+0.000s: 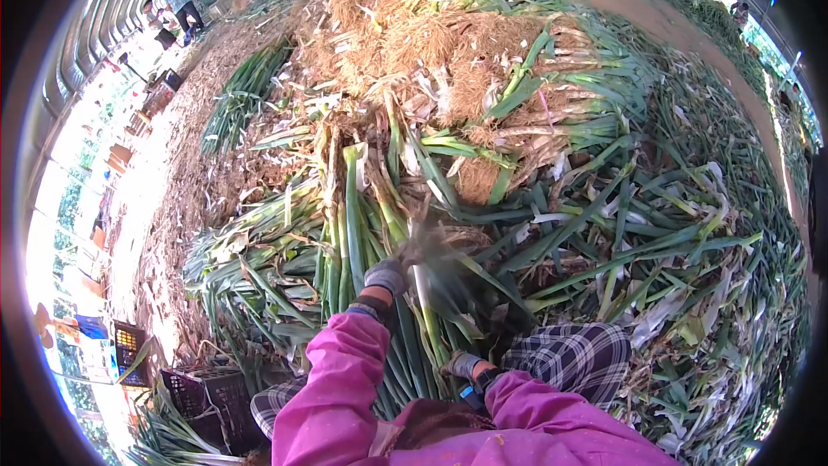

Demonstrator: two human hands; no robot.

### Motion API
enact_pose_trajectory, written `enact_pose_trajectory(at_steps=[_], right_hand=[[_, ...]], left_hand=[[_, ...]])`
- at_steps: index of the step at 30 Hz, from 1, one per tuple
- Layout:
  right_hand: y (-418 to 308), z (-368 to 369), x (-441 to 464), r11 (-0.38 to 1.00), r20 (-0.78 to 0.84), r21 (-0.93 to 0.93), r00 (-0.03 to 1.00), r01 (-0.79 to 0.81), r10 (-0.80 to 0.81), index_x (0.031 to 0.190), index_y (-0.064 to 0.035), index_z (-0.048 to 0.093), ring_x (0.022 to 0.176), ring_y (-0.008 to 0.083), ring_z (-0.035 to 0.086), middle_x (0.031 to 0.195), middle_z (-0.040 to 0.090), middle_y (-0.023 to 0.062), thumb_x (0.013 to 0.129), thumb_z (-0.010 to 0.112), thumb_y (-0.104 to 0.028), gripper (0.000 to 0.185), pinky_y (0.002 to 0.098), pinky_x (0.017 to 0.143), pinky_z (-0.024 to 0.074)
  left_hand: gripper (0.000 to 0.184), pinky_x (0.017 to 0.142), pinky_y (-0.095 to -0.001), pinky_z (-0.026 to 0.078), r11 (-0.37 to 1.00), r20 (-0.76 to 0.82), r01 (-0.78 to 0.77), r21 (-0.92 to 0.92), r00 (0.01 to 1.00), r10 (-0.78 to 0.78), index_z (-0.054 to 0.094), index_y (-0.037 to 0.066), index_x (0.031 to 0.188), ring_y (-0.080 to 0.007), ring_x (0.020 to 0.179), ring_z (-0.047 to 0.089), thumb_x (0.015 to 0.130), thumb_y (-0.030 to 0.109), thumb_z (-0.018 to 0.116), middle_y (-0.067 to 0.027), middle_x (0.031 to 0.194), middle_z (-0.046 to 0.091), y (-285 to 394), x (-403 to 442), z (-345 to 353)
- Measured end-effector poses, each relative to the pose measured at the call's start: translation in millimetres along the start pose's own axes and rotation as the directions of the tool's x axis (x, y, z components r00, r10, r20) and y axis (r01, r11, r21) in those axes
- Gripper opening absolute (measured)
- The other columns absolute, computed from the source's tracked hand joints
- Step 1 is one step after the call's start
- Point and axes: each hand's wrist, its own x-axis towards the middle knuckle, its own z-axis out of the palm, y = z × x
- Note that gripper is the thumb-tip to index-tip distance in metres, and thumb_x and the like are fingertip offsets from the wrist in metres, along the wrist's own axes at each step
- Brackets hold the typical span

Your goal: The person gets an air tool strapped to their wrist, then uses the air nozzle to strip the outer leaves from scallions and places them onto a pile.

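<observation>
And there you were, bent over the heap, a leek [427, 315] slanting between your two gloved hands, its pale part up by the left, its green running down to the right. Your left hand [385, 276] looked closed about that pale part, though blur smeared the fingertips. Your right hand [463, 366] sat low beside the green, fingers bent; what they pinched, I couldn't tell. Two points apart on one stalk, presumably to keep it steady. The rooted leeks [423, 39] lay ahead with roots bunched toward you, probably for an easy reach.

Now the room! A plaid-covered knee [569, 358] crowded your right hand, with loose leaves [630, 242] spreading beyond. Stalks packed close on the left hand's outer side; the black crate's [207, 393] rim stood well apart. Open air lay above the heap, and bare ground [699, 47] ran past its far right edge.
</observation>
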Motion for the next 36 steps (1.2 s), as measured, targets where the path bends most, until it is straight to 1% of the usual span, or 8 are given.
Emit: enact_pose_trajectory(at_steps=[4, 5, 7, 10, 11, 14, 20, 36], right_hand=[[6.1, 5.5, 2.1, 0.986, -0.118, 0.154, 0.992, 0.058, -0.04, 0.111, -0.0001, 0.057, 0.089, 0.0285, 0.061, 0.1, 0.062, 0.018, 0.067, 0.069, -0.032, 0.056, 0.036, 0.076, 0.0477], [9.1, 8.5, -0.6, 0.972, -0.159, 0.215, 0.985, 0.096, -0.062, 0.111, 0.0, 0.057, 0.085, 0.0268, 0.061, 0.097, 0.063, 0.017, 0.068, 0.069, -0.03, 0.053, 0.0351, 0.074, 0.0482], [6.5, 1.8, -8.7, 0.889, -0.183, 0.429, 0.979, 0.161, -0.088, 0.111, -0.0011, 0.057, 0.078, 0.0226, 0.061, 0.091, 0.064, 0.0134, 0.072, 0.067, -0.027, 0.047, 0.0337, 0.07, 0.0479], [-1.5, -17.8, -25.3, 0.777, -0.205, 0.571, 0.962, 0.267, -0.179, 0.108, -0.0032, 0.058, 0.07, 0.017, 0.058, 0.084, 0.064, 0.0079, 0.077, 0.063, -0.023, 0.037, 0.0328, 0.065, 0.0467], [0.9, -18.4, -29.0, 0.755, -0.287, 0.556, 0.933, 0.347, -0.218, 0.103, -0.0042, 0.061, 0.074, 0.0202, 0.059, 0.086, 0.064, 0.0105, 0.077, 0.062, -0.024, 0.033, 0.0335, 0.068, 0.0465], [2.3, -11.9, -13.4, 0.739, -0.396, 0.588, 0.914, 0.328, -0.09, 0.102, -0.004, 0.061, 0.079, 0.0243, 0.06, 0.089, 0.064, 0.0134, 0.074, 0.064, -0.025, 0.035, 0.035, 0.072, 0.0465], [15.5, -6.8, 11.6, 0.77, -0.432, 0.52, 0.891, 0.37, -0.136, 0.111, -0.0025, 0.054, 0.087, 0.0295, 0.06, 0.097, 0.062, 0.0167, 0.07, 0.066, -0.025, 0.048, 0.0353, 0.078, 0.0459], [16.6, -9.4, -3.4, 0.737, -0.448, 0.552, 0.884, 0.39, -0.133, 0.106, -0.0043, 0.059, 0.085, 0.0247, 0.059, 0.093, 0.063, 0.0122, 0.074, 0.062, -0.02, 0.036, 0.0335, 0.077, 0.0454]], left_hand=[[0.036, 0.09, -0.0411, 0.044, 0.988, 0.067, 0.151, -0.012, 0.986, -0.15, 0.048, 0.028, 0.12, -0.032, 0.106, 0.054, 0.084, 0.026, 0.046, -0.0088, 0.139, 0.034, 29.1, -43.2, -15.6], [0.039, 0.087, -0.044, 0.044, 0.995, 0.084, 0.085, 0.043, 0.993, -0.088, 0.044, 0.027, 0.125, -0.0322, 0.102, 0.056, 0.087, 0.035, 0.044, -0.0123, 0.126, 0.048, 23.0, -54.0, 0.8], [0.044, 0.085, -0.0448, 0.045, 0.952, 0.02, 0.268, -0.149, 0.963, -0.268, 0.04, 0.023, 0.127, -0.0347, 0.1, 0.057, 0.088, 0.043, 0.039, -0.0141, 0.113, 0.056, 37.6, -106.7, 24.9], [0.047, 0.083, -0.0466, 0.045, 0.996, 0.053, 0.086, 0.025, 0.995, -0.087, 0.043, 0.008, 0.115, -0.0387, 0.097, 0.057, 0.087, 0.045, 0.038, -0.0207, 0.107, 0.056, 27.4, -174.6, 111.8], [0.05, 0.08, -0.048, 0.045, 0.989, 0.093, -0.132, 0.061, 0.988, 0.126, 0.043, 0.004, 0.111, -0.0382, 0.092, 0.058, 0.082, 0.044, 0.047, -0.0218, 0.102, 0.057, 52.1, -211.6, 82.7], [0.053, 0.076, -0.0487, 0.046, 0.961, 0.156, 0.209, -0.179, 0.971, -0.181, 0.044, 0.005, 0.11, -0.0381, 0.087, 0.059, 0.076, 0.043, 0.054, -0.0211, 0.099, 0.057, 79.6, -261.4, 100.5], [0.054, 0.067, -0.0469, 0.048, 0.956, 0.01, 0.12, -0.267, 0.993, -0.121, 0.044, 0.004, 0.11, -0.0384, 0.081, 0.059, 0.075, 0.042, 0.056, -0.0224, 0.093, 0.058, 77.1, -272.8, 115.4], [0.053, 0.071, -0.0477, 0.047, 0.947, 0.121, 0.099, -0.305, 0.991, -0.064, 0.045, 0.002, 0.112, -0.0389, 0.084, 0.06, 0.078, 0.042, 0.053, -0.0227, 0.092, 0.06, 61.6, -257.8, 106.7]])
